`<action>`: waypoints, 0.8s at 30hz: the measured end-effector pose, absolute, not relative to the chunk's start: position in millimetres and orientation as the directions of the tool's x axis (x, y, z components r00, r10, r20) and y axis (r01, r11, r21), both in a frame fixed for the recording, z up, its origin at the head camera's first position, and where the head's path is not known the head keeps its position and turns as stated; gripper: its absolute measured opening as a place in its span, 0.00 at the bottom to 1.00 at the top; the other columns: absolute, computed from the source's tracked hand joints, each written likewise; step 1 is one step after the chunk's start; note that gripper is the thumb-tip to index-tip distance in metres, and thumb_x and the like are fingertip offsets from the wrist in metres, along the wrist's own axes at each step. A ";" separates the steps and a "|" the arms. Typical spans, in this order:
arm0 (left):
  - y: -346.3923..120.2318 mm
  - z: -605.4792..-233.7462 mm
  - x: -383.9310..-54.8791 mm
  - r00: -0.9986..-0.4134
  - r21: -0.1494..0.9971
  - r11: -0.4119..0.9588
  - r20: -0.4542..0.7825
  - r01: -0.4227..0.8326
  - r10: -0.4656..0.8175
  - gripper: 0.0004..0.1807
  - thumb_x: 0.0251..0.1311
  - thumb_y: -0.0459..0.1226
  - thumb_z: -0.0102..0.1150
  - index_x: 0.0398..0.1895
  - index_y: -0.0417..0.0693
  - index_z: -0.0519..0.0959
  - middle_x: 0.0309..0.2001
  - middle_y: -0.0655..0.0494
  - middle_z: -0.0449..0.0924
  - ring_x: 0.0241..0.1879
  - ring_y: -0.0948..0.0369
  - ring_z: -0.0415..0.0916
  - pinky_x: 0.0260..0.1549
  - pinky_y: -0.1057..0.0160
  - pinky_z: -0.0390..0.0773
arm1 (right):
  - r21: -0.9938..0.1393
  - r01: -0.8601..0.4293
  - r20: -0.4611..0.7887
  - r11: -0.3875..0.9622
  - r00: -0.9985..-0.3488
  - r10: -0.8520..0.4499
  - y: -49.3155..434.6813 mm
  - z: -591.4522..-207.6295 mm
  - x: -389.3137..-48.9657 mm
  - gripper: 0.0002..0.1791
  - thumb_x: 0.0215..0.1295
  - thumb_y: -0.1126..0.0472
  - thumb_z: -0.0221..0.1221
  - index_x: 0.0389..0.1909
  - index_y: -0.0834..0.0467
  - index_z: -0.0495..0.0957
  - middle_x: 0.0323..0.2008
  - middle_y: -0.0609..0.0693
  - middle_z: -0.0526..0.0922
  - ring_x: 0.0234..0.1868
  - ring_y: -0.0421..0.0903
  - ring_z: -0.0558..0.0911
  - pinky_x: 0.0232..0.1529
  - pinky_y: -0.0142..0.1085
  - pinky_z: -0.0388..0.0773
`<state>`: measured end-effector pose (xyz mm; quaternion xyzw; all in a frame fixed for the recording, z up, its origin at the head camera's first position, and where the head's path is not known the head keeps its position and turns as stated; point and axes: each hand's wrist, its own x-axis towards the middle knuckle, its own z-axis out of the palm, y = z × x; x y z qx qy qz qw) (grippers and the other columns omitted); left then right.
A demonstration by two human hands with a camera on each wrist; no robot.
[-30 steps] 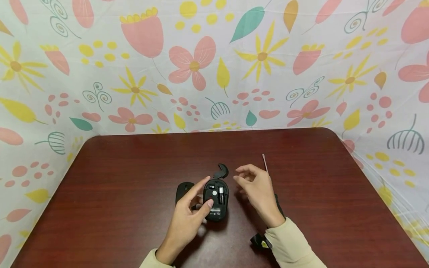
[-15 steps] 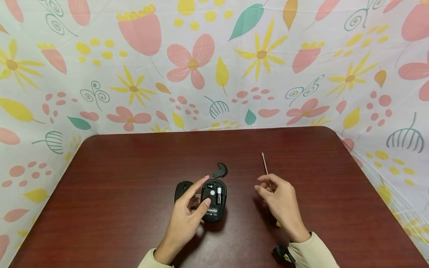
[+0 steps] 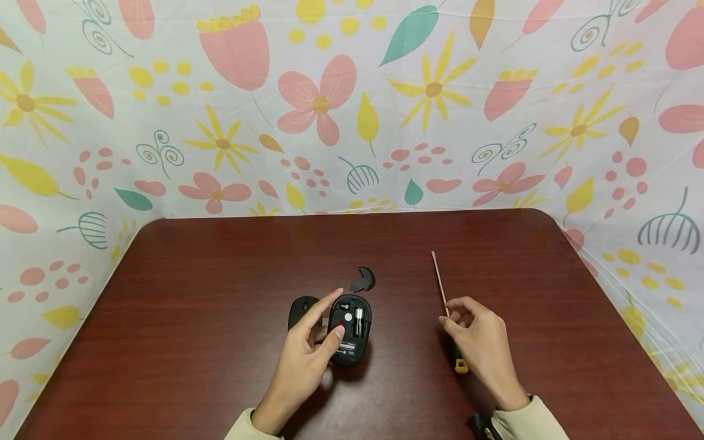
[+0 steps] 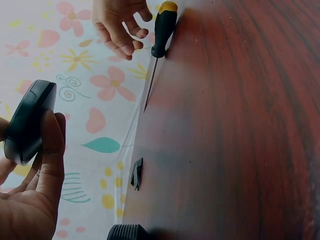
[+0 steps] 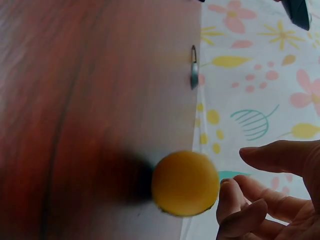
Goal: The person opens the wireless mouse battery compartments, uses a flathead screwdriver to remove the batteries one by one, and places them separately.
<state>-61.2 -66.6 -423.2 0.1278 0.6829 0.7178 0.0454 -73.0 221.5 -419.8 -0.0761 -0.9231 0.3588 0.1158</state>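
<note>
In the head view my left hand (image 3: 299, 357) grips a black computer mouse (image 3: 354, 349) by its sides, underside up. Its battery compartment is uncovered, and a battery (image 3: 359, 324) lies inside. The left wrist view shows the mouse (image 4: 31, 122) edge-on between thumb and fingers. My right hand (image 3: 484, 345) hovers over a screwdriver (image 3: 439, 281) with loosely bent fingers. Both wrist views show a gap between that hand and the yellow-and-black screwdriver handle (image 4: 165, 29). The handle's yellow end (image 5: 185, 184) faces the right wrist camera.
A dark curved battery cover (image 3: 365, 280) lies just beyond the held mouse. Another black mouse (image 3: 299, 309) sits to the left, partly hidden by my left hand. The brown table (image 3: 192, 318) meets a flower-patterned cloth (image 3: 352, 122) at its back edge.
My right hand has moved right and toward me, away from the mouse to above the screwdriver, uncovering more of its shaft. The left hand keeps holding the mouse in nearly the same place.
</note>
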 end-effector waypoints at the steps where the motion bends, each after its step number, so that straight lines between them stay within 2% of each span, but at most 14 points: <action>1: -67.1 -423.3 -61.2 -0.963 0.992 -0.063 0.123 0.111 0.239 0.30 0.74 0.29 0.58 0.76 0.57 0.70 0.59 0.37 0.75 0.46 0.57 0.88 0.42 0.60 0.91 | -0.671 0.065 0.154 0.739 -0.962 0.224 222.5 -420.6 -73.3 0.10 0.58 0.67 0.72 0.41 0.61 0.87 0.28 0.48 0.84 0.25 0.35 0.77 0.28 0.28 0.72; 12: -70.1 -422.5 -59.6 -0.969 0.993 -0.038 0.114 0.108 0.221 0.30 0.74 0.29 0.57 0.75 0.61 0.71 0.59 0.43 0.77 0.47 0.57 0.87 0.43 0.60 0.91 | -0.605 0.171 0.002 0.778 -0.976 0.216 230.8 -424.7 -76.7 0.16 0.60 0.60 0.73 0.48 0.58 0.85 0.33 0.49 0.83 0.29 0.43 0.77 0.27 0.37 0.71; 24: -69.4 -421.2 -58.5 -0.968 0.993 -0.045 0.121 0.114 0.219 0.29 0.74 0.29 0.56 0.75 0.60 0.72 0.58 0.44 0.76 0.46 0.58 0.86 0.42 0.59 0.91 | -0.539 0.216 -0.113 0.814 -0.976 0.185 238.0 -427.1 -83.3 0.20 0.60 0.56 0.72 0.53 0.56 0.83 0.33 0.46 0.81 0.29 0.44 0.75 0.24 0.38 0.68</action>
